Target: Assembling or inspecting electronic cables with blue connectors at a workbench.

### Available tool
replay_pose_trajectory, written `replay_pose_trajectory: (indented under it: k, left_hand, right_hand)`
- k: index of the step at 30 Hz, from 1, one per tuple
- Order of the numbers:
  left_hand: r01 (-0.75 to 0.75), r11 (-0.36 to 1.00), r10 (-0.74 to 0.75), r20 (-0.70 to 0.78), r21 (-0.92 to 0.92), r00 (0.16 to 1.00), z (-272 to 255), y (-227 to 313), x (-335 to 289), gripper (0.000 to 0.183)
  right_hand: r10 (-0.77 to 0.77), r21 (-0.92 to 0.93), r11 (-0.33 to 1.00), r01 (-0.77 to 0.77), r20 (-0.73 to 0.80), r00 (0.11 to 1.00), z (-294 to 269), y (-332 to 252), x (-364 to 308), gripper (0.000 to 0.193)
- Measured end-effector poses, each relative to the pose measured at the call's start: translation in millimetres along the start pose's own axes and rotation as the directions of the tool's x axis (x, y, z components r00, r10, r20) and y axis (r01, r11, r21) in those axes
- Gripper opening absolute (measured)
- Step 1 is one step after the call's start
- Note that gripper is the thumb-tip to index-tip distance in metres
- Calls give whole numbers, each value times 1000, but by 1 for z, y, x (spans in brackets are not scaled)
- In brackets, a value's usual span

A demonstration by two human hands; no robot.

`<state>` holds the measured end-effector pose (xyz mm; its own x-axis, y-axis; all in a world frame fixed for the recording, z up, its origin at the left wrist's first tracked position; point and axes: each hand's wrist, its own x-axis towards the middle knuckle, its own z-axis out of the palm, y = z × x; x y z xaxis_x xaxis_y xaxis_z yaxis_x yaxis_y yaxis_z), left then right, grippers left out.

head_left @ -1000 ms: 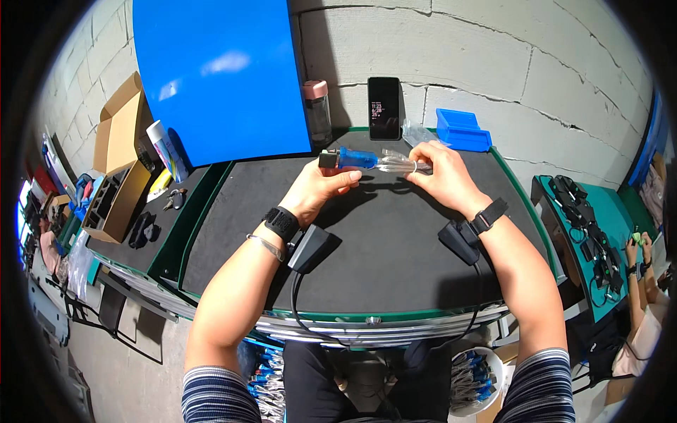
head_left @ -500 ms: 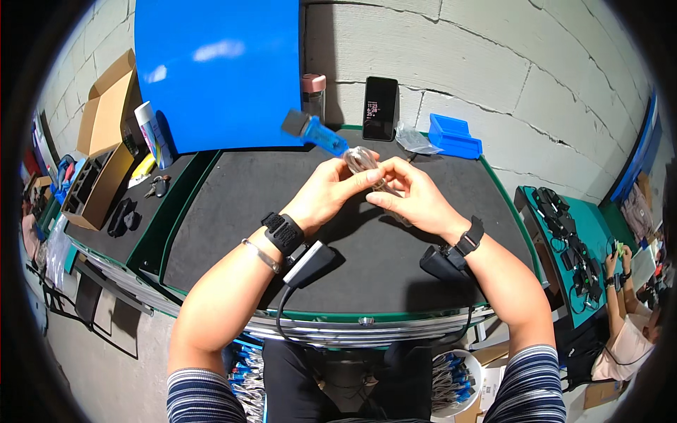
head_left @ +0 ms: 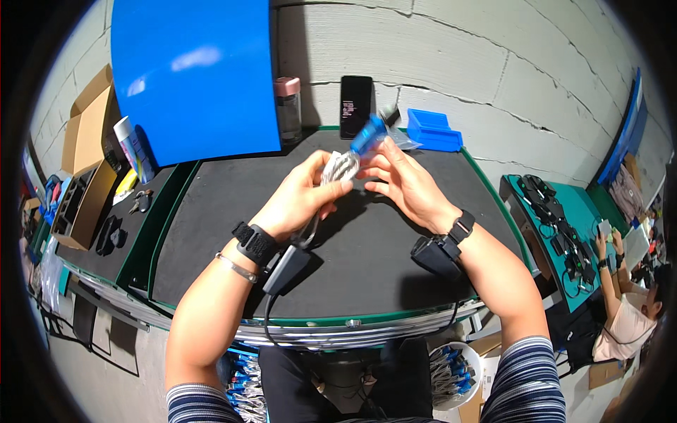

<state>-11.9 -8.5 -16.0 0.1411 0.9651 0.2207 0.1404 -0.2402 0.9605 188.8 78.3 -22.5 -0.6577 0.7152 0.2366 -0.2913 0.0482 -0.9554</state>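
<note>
Above the dark mat, my left hand (head_left: 296, 196) is closed round a coiled grey cable (head_left: 341, 168), thumb pressed over the coil. From the top of that coil a blue connector (head_left: 369, 135) with a dark end points up and to the right; its tip is smeared by motion. My right hand (head_left: 415, 189) is beside it with fingers apart. Its index fingertip is close to the connector, and whether they touch I cannot tell. Each wrist wears a black strap with a small box.
Along the wall stand a blue panel (head_left: 194, 77), a pink-lidded bottle (head_left: 288, 109), a phone (head_left: 356, 106) and a blue bin (head_left: 434, 131). A cardboard box (head_left: 84, 190) and spray can (head_left: 132, 148) are left. Below, a white bucket (head_left: 474, 374) holds similar cables. Another person (head_left: 624, 324) works far right.
The connector has swung from pointing up-left to up-right. My right hand has let go of the coil and its fingers have spread, while my left hand keeps hold. The view has shifted slightly right.
</note>
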Motion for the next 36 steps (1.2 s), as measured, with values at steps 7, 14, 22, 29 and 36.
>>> replay_pose_trajectory:
  k: [7, 14, 22, 29, 36]
  left_hand:
    - [53, 988, -76, 157, 146, 985, 1, -4, 2, 44]
    - [96, 977, -152, 306, 190, 940, -2, -9, 1, 46]
    - [190, 980, -199, 224, 60, 954, -4, -12, 1, 30]
    - [153, 944, -140, -63, 294, 988, -14, -28, 7, 28]
    - [149, 956, -153, -7, 254, 988, -9, -18, 4, 29]
  right_hand:
    - [-42, -119, 992, 36, -54, 998, -5, -3, 0, 34]
    - [-80, -114, 991, 69, -91, 993, -16, -7, 5, 34]
    - [-130, 21, 990, 136, -177, 976, -28, -15, 7, 37]
    - [23, 141, 990, -7, -110, 994, -55, -12, 15, 40]
    - [-49, 142, 987, 72, -159, 986, -62, -8, 16, 36]
